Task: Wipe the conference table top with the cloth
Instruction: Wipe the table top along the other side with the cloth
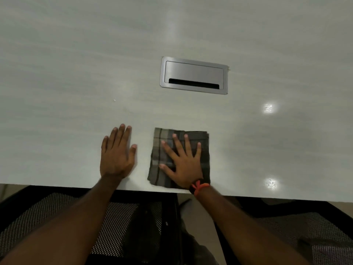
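A folded grey-brown plaid cloth (162, 138) lies flat on the pale conference table top (76, 73), close to its near edge. My right hand (181, 161) rests palm down on the cloth with its fingers spread, pressing it to the surface. It wears a dark band with an orange tie at the wrist. My left hand (117, 152) lies flat on the bare table just left of the cloth, fingers together, holding nothing and not touching the cloth.
A silver cable-access hatch (193, 74) with a dark slot is set into the table beyond the cloth. Two black mesh chairs (47, 217) (309, 226) stand below the table's near edge (57, 185). Ceiling lights reflect at the right.
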{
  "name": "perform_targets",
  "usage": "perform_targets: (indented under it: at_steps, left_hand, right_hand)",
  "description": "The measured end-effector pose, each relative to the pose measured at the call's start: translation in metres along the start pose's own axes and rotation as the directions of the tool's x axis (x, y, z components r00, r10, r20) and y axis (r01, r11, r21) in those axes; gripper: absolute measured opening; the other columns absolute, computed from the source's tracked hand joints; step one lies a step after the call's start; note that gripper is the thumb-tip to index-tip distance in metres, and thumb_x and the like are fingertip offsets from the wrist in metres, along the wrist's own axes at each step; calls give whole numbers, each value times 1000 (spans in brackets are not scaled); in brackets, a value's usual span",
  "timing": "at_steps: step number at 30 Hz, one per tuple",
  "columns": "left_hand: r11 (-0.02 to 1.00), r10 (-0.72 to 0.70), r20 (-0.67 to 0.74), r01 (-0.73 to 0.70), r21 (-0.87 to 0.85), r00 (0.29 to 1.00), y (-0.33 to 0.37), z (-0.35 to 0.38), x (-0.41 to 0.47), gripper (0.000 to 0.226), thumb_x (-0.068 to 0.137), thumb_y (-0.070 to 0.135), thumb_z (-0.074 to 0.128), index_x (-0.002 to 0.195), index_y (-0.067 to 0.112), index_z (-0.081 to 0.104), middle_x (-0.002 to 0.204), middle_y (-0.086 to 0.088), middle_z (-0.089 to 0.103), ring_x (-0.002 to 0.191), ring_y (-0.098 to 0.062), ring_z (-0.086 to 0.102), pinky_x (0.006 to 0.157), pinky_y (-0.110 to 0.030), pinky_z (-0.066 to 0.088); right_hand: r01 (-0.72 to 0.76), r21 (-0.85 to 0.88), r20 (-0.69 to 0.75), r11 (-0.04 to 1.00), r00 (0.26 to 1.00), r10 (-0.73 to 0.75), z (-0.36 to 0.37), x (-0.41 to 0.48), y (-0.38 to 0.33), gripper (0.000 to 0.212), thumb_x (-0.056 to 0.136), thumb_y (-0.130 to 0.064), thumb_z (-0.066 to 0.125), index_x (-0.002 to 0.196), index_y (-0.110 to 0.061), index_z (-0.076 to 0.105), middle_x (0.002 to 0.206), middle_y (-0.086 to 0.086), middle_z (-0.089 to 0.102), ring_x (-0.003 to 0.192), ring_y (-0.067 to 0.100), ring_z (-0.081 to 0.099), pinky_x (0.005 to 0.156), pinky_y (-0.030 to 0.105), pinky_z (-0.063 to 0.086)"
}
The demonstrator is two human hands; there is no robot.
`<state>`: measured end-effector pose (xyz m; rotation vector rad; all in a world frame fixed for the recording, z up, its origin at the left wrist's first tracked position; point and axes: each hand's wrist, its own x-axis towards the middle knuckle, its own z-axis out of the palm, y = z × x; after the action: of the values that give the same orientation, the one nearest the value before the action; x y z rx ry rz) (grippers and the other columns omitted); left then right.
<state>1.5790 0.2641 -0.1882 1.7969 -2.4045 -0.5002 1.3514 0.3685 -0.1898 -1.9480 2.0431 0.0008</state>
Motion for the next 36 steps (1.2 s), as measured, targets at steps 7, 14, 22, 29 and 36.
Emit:
perform_targets:
  at_steps: [7, 14, 22, 29, 36]
  left_hand:
    - [1000, -3, 0, 3, 17, 1000, 0, 1, 0, 62, 99, 41, 29, 158, 25, 19, 165, 2, 18, 152, -19, 14, 122, -47, 14]
    - [999, 5, 0, -5, 31, 1000, -1, 4, -1, 63, 100, 40, 31, 158, 22, 16, 166, 0, 13, 153, -20, 11, 123, -47, 12]
    - [995, 84, -40, -82, 49, 996, -9, 2, 2, 59, 100, 39, 40, 155, 21, 30, 162, -1, 27, 149, -21, 26, 117, -47, 23]
    - [989, 56, 7, -56, 134, 998, -72, -29, 49, 61, 98, 51, 34, 155, 28, 28, 163, 5, 25, 149, -19, 24, 113, -53, 23]
    - [995, 59, 32, -61, 78, 998, -71, -31, 51, 64, 97, 52, 35, 156, 31, 22, 165, 8, 17, 151, -18, 15, 118, -51, 14]
  right_hand:
    - [-742, 159, -79, 651, 648, 758, -32, 28, 111, 84, 85, -82, 10, 160, -45, 7, 172, 0, 1, 157, 36, -4, 113, 78, 4]
    - [-500, 51, -51, 864, 863, 503, -8, 86, -41, 75, 93, -75, 18, 160, -45, 7, 171, 2, -3, 155, 41, -8, 110, 75, -12]
    - [-742, 154, -46, 652, 654, 755, -21, 25, 58, 77, 89, -78, 18, 160, -47, 11, 172, -2, 2, 157, 32, -1, 117, 74, 0]
    - [-761, 213, -87, 613, 610, 788, -19, 103, -20, 78, 92, -73, 15, 161, -38, 15, 171, 10, 6, 154, 46, 1, 110, 81, 1]
    - [-316, 68, -100, 946, 942, 321, -8, 121, -62, 70, 95, -71, 27, 159, -48, 11, 172, -4, 2, 157, 33, -3, 115, 73, -7]
